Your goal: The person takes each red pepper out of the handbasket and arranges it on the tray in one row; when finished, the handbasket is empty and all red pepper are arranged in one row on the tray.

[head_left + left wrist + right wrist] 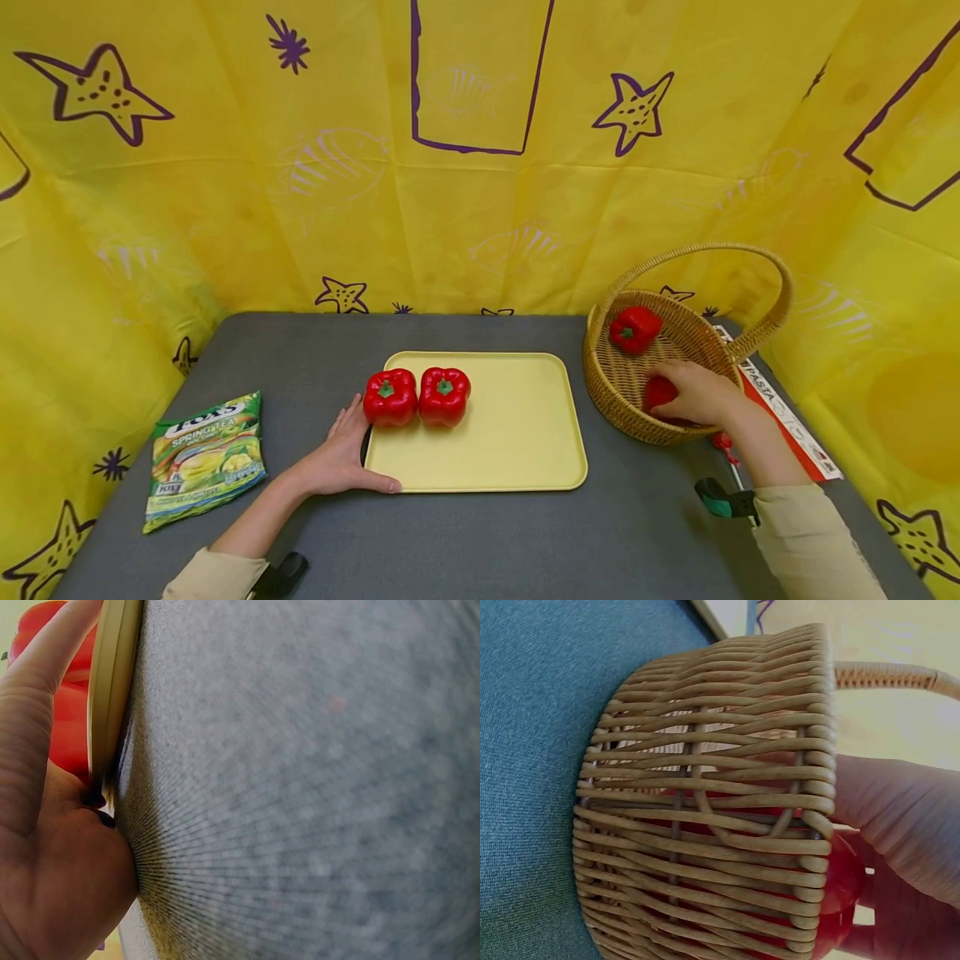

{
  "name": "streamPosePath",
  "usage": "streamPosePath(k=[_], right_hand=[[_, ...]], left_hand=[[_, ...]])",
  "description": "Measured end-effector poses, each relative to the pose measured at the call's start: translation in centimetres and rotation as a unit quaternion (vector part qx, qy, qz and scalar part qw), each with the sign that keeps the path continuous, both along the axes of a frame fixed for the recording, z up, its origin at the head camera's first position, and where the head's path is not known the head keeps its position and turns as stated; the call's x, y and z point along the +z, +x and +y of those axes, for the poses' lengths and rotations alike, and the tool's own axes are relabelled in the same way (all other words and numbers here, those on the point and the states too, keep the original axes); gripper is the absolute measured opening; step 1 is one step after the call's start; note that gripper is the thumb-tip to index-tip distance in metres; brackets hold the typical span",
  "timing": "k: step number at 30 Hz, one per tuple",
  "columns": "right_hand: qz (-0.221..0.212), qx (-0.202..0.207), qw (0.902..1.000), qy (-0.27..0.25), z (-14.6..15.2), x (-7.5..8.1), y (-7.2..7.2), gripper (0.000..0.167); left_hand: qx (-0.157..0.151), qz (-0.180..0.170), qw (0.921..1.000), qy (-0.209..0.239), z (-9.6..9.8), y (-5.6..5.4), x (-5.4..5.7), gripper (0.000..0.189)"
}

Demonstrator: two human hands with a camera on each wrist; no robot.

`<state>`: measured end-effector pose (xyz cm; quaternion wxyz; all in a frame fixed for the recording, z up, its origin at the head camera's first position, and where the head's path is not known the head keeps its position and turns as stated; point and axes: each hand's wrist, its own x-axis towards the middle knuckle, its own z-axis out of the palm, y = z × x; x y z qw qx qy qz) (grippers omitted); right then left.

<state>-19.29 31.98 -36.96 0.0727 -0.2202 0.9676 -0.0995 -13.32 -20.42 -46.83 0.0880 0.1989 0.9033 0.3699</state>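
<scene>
Two red bell peppers (390,397) with green stems sit side by side on the left part of the pale yellow tray (517,425). My left hand (345,454) lies along the tray's left side, fingers stretched out and the thumb at its front corner. Inside the wicker basket (611,400) on the right, my right hand (693,393) grips a red bell pepper (658,390), partly hidden by the hand. Another red bell pepper (636,330) rests farther back in the basket. Through the weave, the right wrist view shows the gripped pepper (844,877) at the rim.
A green Fox's candy bag (206,462) lies at the table's left. Right of the basket is a red and white pasta package (787,421). A red-wrapped lollipop (722,442) lies near the right forearm. The basket's tall handle (712,247) arches over it. Yellow patterned cloth (480,208) hangs behind the table.
</scene>
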Motion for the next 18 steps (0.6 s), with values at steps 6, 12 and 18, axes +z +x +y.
streamPosePath(k=[6, 12, 18], right_hand=[[-0.004, -0.025, 0.9992, 0.032, 0.03, -0.36, -0.04, 0.065], [0.004, -0.029, 0.9989, 0.038, 0.05, -0.44, -0.21, 0.07], [0.008, -0.03, 0.9993, -0.023, -0.08, -0.22, -0.57, 0.07]], left_hand=[[-0.001, 0.001, 1.0, 0.002, -0.02, -0.03, -0.1, 0.125], [0.001, -0.003, 1.0, 0.0, -0.02, -0.17, -0.18, 0.125], [0.004, -0.004, 1.0, -0.002, -0.08, -0.21, -0.21, 0.125]])
